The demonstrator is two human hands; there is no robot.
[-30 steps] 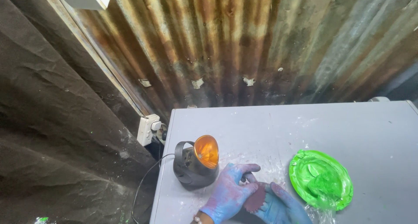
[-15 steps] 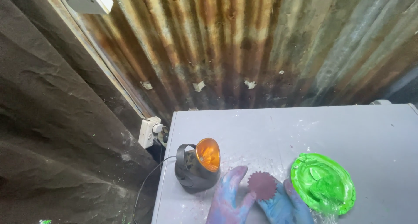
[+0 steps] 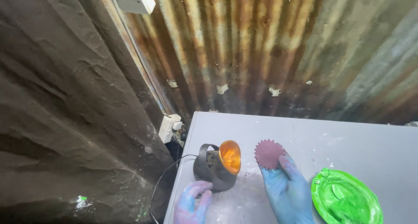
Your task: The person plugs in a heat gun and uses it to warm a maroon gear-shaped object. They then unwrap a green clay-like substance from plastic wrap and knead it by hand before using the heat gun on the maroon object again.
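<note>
Right hand: my gloved right hand (image 3: 286, 191) is holding up a dark red disc (image 3: 269, 154) with a saw-toothed edge, fingers pinched on its lower rim, so it's clamped on that.

Left hand: the left hand (image 3: 191, 202), glove smeared purple and pink, is sitting loosely curled and not gripping anything, right at the foot of the little lamp (image 3: 217, 165).

Where the disc is: it's hovering above the grey bench (image 3: 331, 137), just beside the lamp's glowing orange face and apart from it, as far as I can tell.

Done so far: I'm guessing the disc is already cast and out of whatever shaped it, since it's looking solid and clean-edged. The lamp is lit and plugged toward the wall socket (image 3: 170, 127).

Still open: the green plate (image 3: 346, 200) with green goo is sitting untouched near my right wrist, and the disc isn't set down anywhere yet.

Mess: white powdery smears are showing all over the bench around my hands.
</note>
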